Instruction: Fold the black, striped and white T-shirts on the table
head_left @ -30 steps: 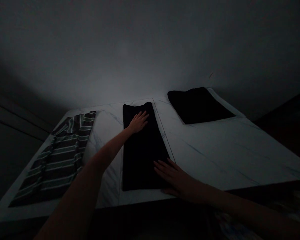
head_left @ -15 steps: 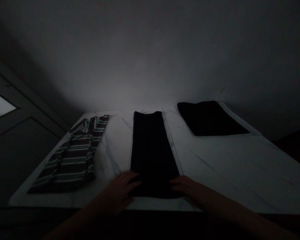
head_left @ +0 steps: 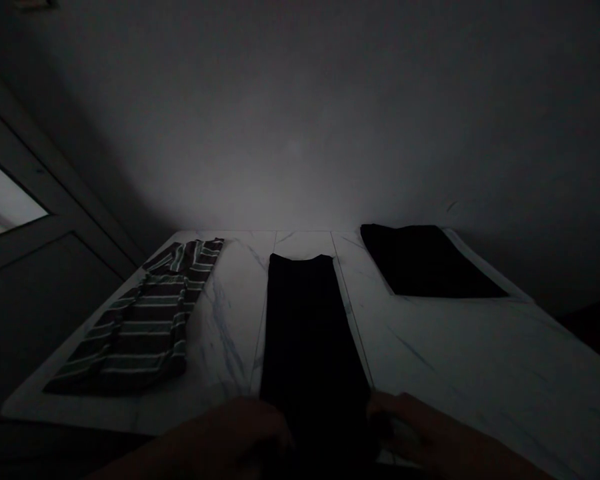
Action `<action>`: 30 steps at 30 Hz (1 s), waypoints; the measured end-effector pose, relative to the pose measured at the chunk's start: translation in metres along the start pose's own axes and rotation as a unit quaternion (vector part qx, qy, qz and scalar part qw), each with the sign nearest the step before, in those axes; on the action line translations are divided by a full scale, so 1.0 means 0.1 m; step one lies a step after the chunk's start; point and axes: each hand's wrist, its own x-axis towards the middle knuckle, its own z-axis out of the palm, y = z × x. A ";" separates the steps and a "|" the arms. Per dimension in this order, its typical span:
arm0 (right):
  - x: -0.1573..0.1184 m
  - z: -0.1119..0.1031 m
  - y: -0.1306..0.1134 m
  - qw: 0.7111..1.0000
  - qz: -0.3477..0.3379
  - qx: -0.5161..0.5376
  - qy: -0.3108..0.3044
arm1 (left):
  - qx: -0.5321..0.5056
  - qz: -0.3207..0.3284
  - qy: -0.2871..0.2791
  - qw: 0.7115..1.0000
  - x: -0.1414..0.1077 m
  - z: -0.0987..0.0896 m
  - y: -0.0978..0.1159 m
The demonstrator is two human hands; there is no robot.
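Note:
A long pair of black trousers lies flat on the white marbled table, with what looks like the waist end away from me. My left hand is closed at its near left edge, fingers curled on the cloth. At the near right edge, my right hand pinches the fabric between thumb and fingers. The near end of the cloth is lost in the dark between my hands. To the left lies a folded striped shirt, brown and green with pale lines.
On the right, another folded black cloth lies near the wall, with a paler layer along its right side. The marbled table has thin seams. A door with a glass pane stands at the far left. The room is dim.
The black trousers have slid towards me, away from the table's back edge. My hands have moved nearer to me and closed on the cloth's edges, having lain with fingers outstretched before.

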 end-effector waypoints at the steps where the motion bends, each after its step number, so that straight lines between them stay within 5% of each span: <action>1: 0.04 -0.05 -0.03 1.000 0.011 0.016 0.021 | -0.097 -0.036 0.016 0.994 0.01 -0.05 0.02; 4: 0.42 -0.31 -0.06 0.984 -0.006 0.049 0.171 | -0.291 -0.149 0.132 0.936 0.24 -0.29 -0.09; 8: 1.39 -0.79 -0.01 0.921 -0.017 0.014 0.388 | -0.289 -0.228 0.364 0.856 0.90 -0.75 -0.70; 11: 2.12 -1.04 0.10 0.891 0.050 -0.037 0.450 | -0.216 -0.310 0.441 0.814 1.41 -0.97 -1.29; 14: 2.57 -1.09 0.25 0.879 0.124 -0.068 0.455 | -0.140 -0.388 0.456 0.789 1.70 -0.99 -1.72; 19: 2.71 -0.97 0.50 0.876 0.132 -0.093 0.455 | -0.084 -0.388 0.471 0.788 1.73 -0.78 -1.96; 26: 2.79 -0.92 0.69 0.841 0.015 -0.181 0.510 | 0.026 -0.360 0.501 0.786 1.65 -0.70 -1.95; 30: 2.66 -0.77 0.71 0.845 -0.009 -0.179 0.504 | 0.052 -0.341 0.521 0.781 1.58 -0.70 -1.87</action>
